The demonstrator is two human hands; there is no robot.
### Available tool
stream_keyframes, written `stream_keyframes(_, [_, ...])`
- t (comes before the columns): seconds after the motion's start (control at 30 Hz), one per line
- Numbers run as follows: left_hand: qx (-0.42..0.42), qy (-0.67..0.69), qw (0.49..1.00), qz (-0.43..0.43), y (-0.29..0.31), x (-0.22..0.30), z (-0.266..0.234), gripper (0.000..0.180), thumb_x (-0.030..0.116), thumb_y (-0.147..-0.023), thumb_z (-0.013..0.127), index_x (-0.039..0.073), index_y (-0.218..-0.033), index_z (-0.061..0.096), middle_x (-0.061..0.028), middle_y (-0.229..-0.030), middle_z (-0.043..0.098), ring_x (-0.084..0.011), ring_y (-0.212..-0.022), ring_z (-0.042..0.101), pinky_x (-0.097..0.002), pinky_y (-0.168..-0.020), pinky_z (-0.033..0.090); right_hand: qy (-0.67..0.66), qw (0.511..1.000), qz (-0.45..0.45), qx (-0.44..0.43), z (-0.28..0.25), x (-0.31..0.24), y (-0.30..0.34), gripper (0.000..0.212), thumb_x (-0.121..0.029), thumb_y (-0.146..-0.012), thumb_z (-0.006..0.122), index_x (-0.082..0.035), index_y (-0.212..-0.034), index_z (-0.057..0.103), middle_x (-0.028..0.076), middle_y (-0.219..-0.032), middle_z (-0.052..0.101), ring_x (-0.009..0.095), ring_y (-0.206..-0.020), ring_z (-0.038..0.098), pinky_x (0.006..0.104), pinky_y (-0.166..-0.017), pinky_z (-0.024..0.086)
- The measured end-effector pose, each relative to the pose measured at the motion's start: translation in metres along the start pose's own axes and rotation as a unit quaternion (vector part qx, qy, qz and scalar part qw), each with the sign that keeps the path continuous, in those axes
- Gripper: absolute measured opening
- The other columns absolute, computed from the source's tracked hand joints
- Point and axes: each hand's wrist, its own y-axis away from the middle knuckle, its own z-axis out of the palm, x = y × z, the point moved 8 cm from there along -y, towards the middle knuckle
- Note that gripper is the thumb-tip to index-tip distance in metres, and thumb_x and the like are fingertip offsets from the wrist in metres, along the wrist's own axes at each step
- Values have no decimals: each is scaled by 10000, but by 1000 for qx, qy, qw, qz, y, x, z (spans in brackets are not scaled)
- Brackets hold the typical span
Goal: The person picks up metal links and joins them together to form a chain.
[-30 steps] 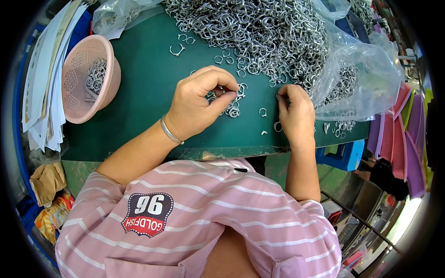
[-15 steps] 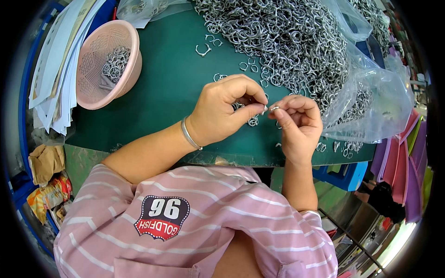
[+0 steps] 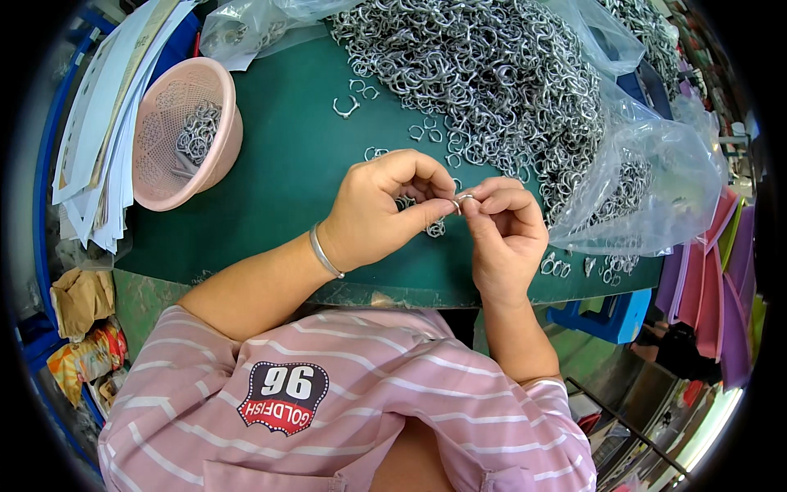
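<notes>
Over the front of a green table (image 3: pixel 279 156), my two hands meet fingertip to fingertip. My left hand (image 3: pixel 381 205) pinches a small silver piece, apparently a ring, mostly covered by the thumb and forefinger. Between the thumb and fingers of my right hand (image 3: pixel 510 242) sits an open silver ring (image 3: pixel 466 198), touching or nearly touching the left fingertips. Several loose rings (image 3: pixel 435 227) lie under and beside my left hand. Beyond both hands rises a large heap of silver open rings (image 3: pixel 484 74), with a few strays (image 3: pixel 347 107) at its left side.
A pink perforated basket (image 3: pixel 220 164) with some rings stands at the left, beside stacked papers (image 3: pixel 94 131). Clear plastic bags (image 3: pixel 664 205) with more rings lie along the right. Small rings (image 3: pixel 556 266) rest near the front edge. A blue stool (image 3: pixel 627 314) stands below the table.
My hands have come together, closing the small gap between the left fingertips and the ring in my right hand. The view has shifted slightly.
</notes>
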Motion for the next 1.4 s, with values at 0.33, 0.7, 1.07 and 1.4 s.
stream_keyframes(0.33, [25,-51,998,-14,-4,2,-6,108,-42,-806,616,-50,-914,618,-80,-973,591,-106,-836,584,-225,-712,502,213,968,48,-124,3,-5,-24,151,106,-791,568,8,-905,565,93,-930,596,168,-856,600,257,-746,491])
stream_keyframes(0.7, [130,-18,990,-58,-10,-7,-39,109,-56,-824,568,-30,-930,568,-67,-844,611,-109,-756,599,-238,-700,506,540,818,-96,-174,12,-8,-54,122,25,-734,558,-32,-836,590,129,-807,607,322,-808,581,414,-688,476])
stream_keyframes(1.07, [200,2,979,-36,-12,-6,-55,111,12,-813,651,-12,-905,595,-31,-812,630,-61,-717,585,-191,-649,486,558,797,-153,-175,32,13,-62,116,25,-687,594,-36,-781,564,106,-758,581,307,-726,553,409,-649,461])
stream_keyframes(1.4, [207,46,977,-31,-14,-9,-57,136,-14,-840,607,-40,-972,587,-81,-873,631,-130,-774,618,-248,-729,518,552,786,-216,-178,42,21,-62,157,60,-670,566,-27,-800,558,126,-767,572,318,-747,537,410,-666,453])
